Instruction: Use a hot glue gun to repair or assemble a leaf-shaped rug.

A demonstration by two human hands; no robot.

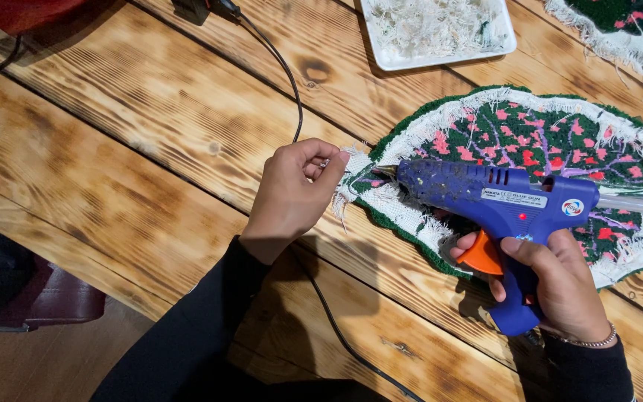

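— Tufted rug piece point(537, 141): where is it found?
— It is laid backing-up on the wooden counter point(150, 149), its long axis running left to right. Its frayed left tip is pinched by the left hand point(292, 195), whose grip is closed on the fringe.
— And to the right?
— A blue glue gun point(496, 201) is clasped in the closed right hand point(560, 286), a finger set on the orange trigger point(480, 257); the nozzle is pointed left at the tip, just beside the left fingers.
— Room around?
— Bare wood is left at the left; a black cord point(292, 97) and a white tray point(440, 33) of scraps are kept behind.
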